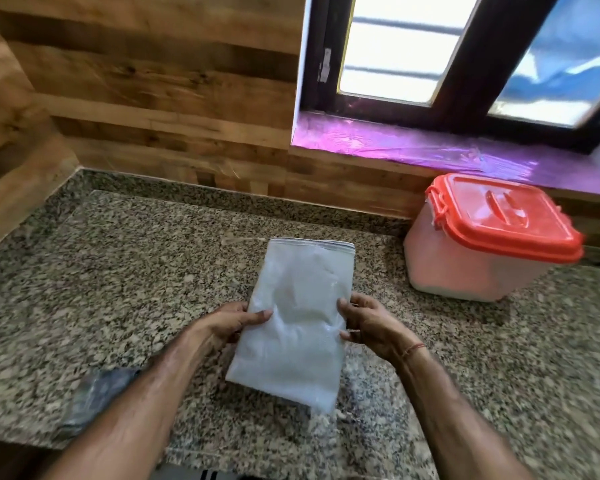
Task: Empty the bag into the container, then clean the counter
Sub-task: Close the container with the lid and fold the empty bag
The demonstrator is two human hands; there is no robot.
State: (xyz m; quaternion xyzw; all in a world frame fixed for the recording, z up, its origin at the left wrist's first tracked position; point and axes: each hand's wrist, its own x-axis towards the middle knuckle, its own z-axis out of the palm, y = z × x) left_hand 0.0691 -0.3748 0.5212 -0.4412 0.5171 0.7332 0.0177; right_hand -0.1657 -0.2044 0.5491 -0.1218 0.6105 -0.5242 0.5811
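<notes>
A flat, translucent white plastic bag [298, 317] of pale contents is being held over the middle of the speckled granite counter [118, 271]. It is being gripped at its side edges by the left hand [229, 323] and the right hand [371, 327], thumbs in front and fingers curled behind. The orange-lidded translucent plastic container [465, 268] is standing closed at the back right, well apart.

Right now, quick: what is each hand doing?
Left hand: closed, gripping the left edge of the bag.
Right hand: closed, gripping the right edge of the same bag.
</notes>
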